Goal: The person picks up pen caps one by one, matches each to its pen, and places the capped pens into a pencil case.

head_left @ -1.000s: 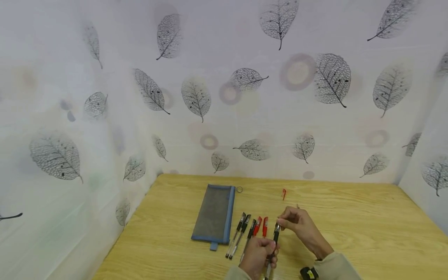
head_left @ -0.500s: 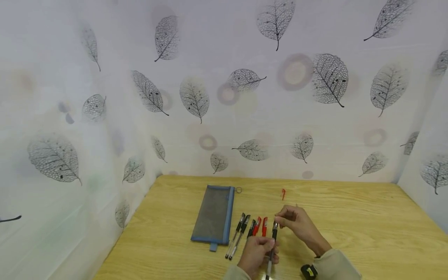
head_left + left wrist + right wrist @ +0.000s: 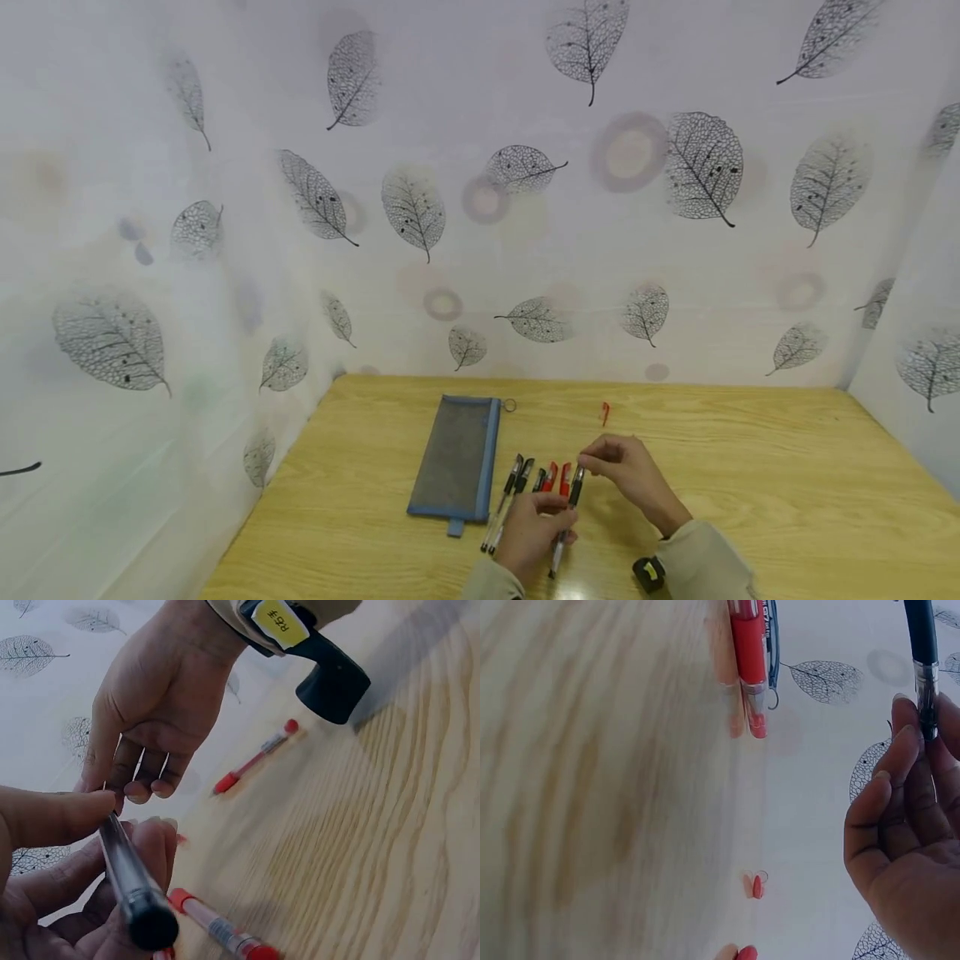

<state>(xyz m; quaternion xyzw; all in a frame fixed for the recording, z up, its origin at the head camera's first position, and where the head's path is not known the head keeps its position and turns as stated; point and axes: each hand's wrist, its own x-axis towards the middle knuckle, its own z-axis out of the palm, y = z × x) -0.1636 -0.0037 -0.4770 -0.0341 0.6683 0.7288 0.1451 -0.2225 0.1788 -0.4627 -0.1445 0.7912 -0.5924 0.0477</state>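
Slim clear-plastic, black-grip pen [image 3: 575, 490] sits nearer the blue-trimmed grey mesh pouch [image 3: 452, 458] than before. Left hand [image 3: 529, 533], right hand [image 3: 628, 471]: fingers pinched on it, so not free.

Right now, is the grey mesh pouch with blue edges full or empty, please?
It looks empty: the mesh pouch lies flat on the table, without bulge, and no pen shows through.

Screened workspace — leaf-printed sheeting [image 3: 495, 242] on three sides, wood-grain table [image 3: 738, 462]
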